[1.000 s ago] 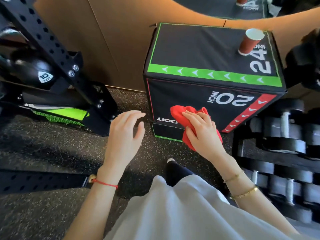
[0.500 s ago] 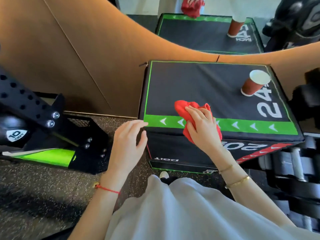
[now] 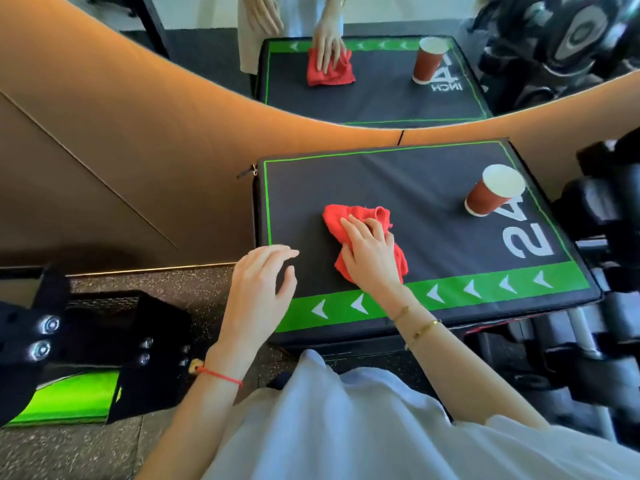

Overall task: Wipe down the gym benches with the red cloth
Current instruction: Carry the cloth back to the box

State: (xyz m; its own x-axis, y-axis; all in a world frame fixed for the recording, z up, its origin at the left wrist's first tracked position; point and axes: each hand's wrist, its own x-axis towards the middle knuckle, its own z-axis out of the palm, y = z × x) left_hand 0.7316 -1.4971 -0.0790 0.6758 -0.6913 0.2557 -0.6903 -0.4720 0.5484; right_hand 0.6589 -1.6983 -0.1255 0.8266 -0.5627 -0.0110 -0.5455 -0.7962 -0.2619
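Right hand: presses red cloth flat, now farther in on box top, past the green band.
Left hand: still hovering, fingers relaxed, holding nothing.

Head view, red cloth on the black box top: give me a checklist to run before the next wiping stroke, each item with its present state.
1. Red cloth lies on the box top: ok.
2. Right hand presses the cloth: ok.
3. Left hand holds nothing, fingers relaxed at the box's left edge: ok.
4. Stroke path rightward free: not ok, paper cup stands there.
5. Cup empty: cannot tell.
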